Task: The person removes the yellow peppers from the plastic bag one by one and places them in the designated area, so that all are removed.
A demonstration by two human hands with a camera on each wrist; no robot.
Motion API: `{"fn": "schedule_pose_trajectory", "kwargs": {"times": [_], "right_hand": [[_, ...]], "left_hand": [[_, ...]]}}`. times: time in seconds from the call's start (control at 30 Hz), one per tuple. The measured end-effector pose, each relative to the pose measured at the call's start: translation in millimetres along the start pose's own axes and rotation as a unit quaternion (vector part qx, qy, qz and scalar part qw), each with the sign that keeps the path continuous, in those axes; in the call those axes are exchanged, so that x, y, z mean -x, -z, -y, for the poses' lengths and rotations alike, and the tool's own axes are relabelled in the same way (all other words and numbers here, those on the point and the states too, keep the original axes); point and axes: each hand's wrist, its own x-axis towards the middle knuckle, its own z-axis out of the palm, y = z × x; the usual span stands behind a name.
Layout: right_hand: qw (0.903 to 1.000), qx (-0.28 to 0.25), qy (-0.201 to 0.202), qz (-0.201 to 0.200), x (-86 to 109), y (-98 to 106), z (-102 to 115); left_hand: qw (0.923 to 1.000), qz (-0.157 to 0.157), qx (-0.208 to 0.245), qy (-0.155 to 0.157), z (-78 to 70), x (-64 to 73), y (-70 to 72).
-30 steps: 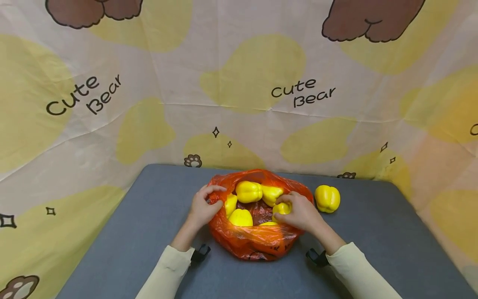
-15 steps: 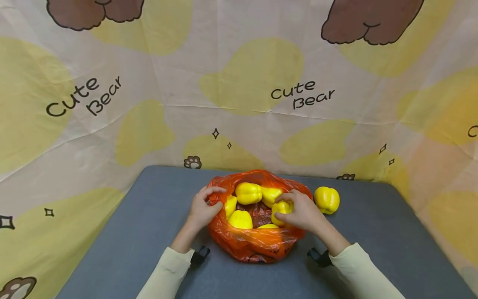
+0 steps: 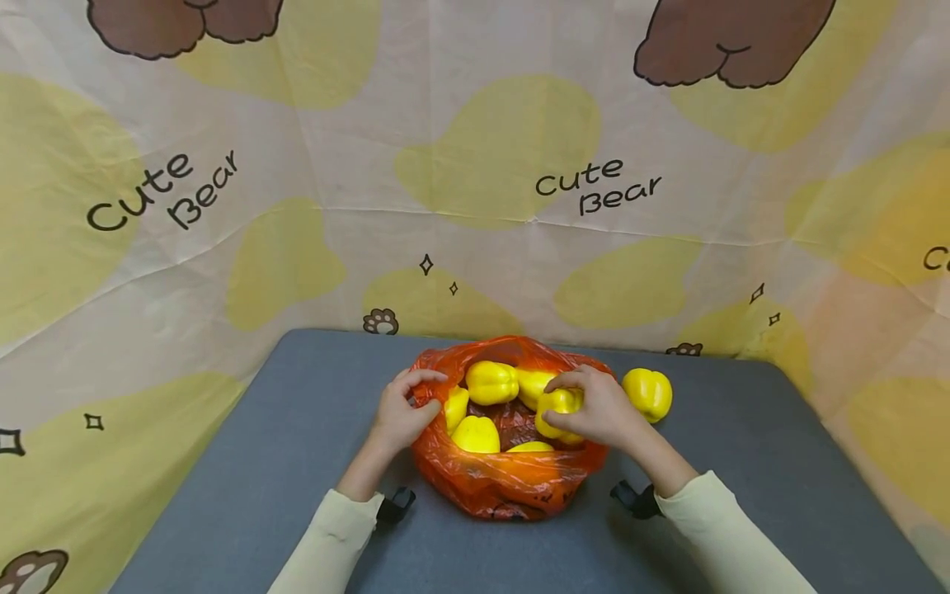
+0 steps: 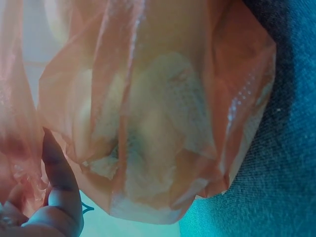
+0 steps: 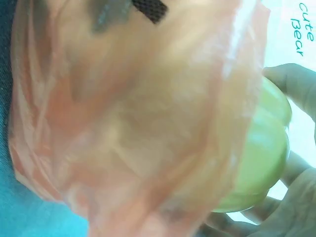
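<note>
An orange-red plastic bag (image 3: 505,487) sits with its mouth wide open, several yellow bell peppers (image 3: 493,383) inside it. My left hand (image 3: 401,414) holds the bag's left rim between thumb and fingers; the left wrist view has a finger (image 4: 63,185) against the thin plastic. At the right side of the mouth, my right hand (image 3: 603,412) grips a yellow bell pepper (image 3: 552,415). In the right wrist view this pepper (image 5: 264,153) shows above the rim, fingers and thumb around it, its lower part behind the plastic.
One more yellow bell pepper (image 3: 648,394) lies on the grey tabletop (image 3: 750,462), just right of the bag and behind my right hand. A patterned cloth (image 3: 475,165) hangs behind the table's far edge. Black straps (image 3: 635,500) circle both wrists.
My right hand has raised its bell pepper slightly within the bag's mouth, so more of the pepper shows. The bag's right rim has drawn in a little. My left hand stays in place.
</note>
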Motion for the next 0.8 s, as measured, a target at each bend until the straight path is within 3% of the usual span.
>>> {"fn": "schedule_pose_trajectory", "kwargs": {"times": [0.47,0.8], "right_hand": [[0.9994,-0.024,-0.005,-0.024,-11.0,27,5],[0.9988,-0.027,-0.026,-0.031,-14.6,45,3]], "left_hand": [[0.9999,-0.004,-0.005,0.009,-0.3,0.1,0.4],[0.9999,0.003,-0.016,-0.004,-39.1,10.9,6.1]]}}
